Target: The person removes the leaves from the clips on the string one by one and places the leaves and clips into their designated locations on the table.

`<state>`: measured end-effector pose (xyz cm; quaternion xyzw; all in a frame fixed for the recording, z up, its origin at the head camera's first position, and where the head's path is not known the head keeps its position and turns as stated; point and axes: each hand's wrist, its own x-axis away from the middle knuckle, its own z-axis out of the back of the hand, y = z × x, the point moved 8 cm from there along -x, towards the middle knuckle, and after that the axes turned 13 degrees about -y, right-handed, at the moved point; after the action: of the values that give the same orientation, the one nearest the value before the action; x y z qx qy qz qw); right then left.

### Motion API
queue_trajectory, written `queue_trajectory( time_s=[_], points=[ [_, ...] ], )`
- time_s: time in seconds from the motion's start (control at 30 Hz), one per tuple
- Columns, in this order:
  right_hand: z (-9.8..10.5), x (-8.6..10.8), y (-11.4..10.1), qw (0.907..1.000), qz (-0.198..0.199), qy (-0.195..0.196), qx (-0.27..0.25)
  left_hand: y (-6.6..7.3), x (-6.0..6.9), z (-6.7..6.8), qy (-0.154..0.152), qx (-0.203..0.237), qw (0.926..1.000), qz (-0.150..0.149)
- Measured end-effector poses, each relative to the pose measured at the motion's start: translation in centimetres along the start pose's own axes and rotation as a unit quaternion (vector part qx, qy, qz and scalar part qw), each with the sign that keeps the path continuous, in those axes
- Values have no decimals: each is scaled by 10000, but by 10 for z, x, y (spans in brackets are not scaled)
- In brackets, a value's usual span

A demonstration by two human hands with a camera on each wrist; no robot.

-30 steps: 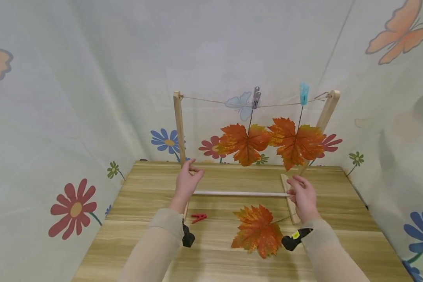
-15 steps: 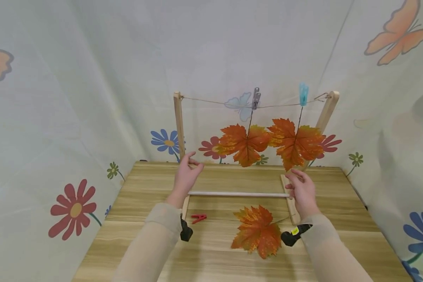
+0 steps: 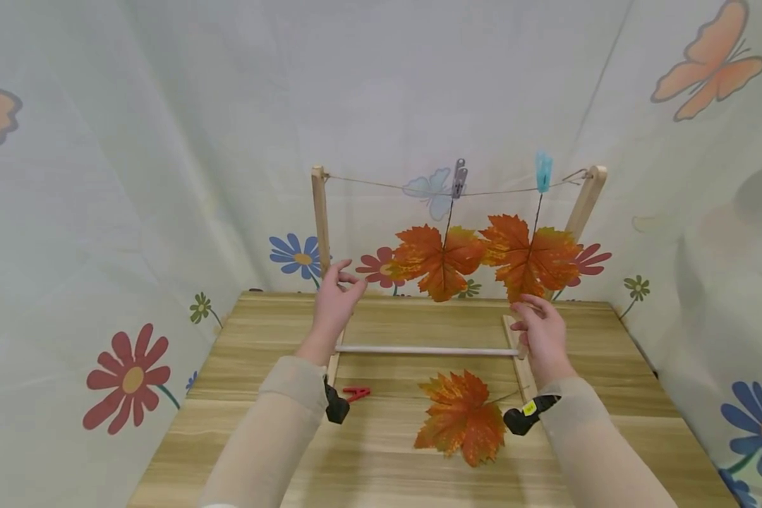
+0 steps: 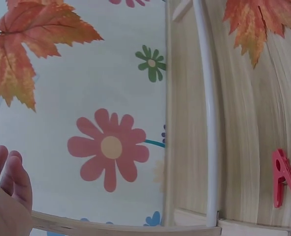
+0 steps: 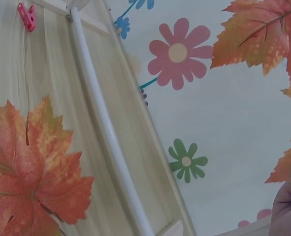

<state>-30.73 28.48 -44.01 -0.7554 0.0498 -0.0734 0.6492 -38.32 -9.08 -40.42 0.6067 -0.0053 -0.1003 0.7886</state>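
My left hand (image 3: pixel 335 303) hovers beside the frame's left wooden post (image 3: pixel 320 219), its fingers loosely bent around nothing. Near the right post (image 3: pixel 585 204) is my right hand (image 3: pixel 542 335), also holding nothing. Its fingertips are just below the right hanging maple leaf (image 3: pixel 530 254); whether they touch it I cannot tell. A string (image 3: pixel 375 184) runs between the posts. A grey clothespin (image 3: pixel 459 178) and a blue clothespin (image 3: pixel 542 173) each hold a leaf by its stem, the left one being an orange maple leaf (image 3: pixel 441 261). A third maple leaf (image 3: pixel 462 420) lies on the table.
A red clothespin (image 4: pixel 284 177) lies on the wooden table (image 3: pixel 381 458) by the frame's left foot. The frame's white crossbar (image 3: pixel 425 350) spans between its two feet, in front of the hanging leaves. Behind stands a flower-and-butterfly printed cloth (image 3: pixel 381 85).
Both hands have risen slightly along the posts, away from the crossbar's ends. The leaves and clothespins stay where they were.
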Motion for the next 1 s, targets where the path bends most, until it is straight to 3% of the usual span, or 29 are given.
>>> queue_trajectory(
  time_s=[0.27, 0.57, 0.73, 1.0],
  points=[
    [-11, -2, -14, 9999, 75, -70, 27, 13, -1, 1, -21, 105, 9999, -80],
    [-22, -6, -25, 9997, 24, -188, -146, 36, -9, 3, -28, -197, 9994, -274],
    [-28, -9, -31, 9996, 95, -246, 52, 51, -14, 3, -55, -288, 9986, -443],
    [-39, -14, -41, 9981, 232, -449, 343, 63, -17, 7, -92, -254, 9981, -547]
  ],
)
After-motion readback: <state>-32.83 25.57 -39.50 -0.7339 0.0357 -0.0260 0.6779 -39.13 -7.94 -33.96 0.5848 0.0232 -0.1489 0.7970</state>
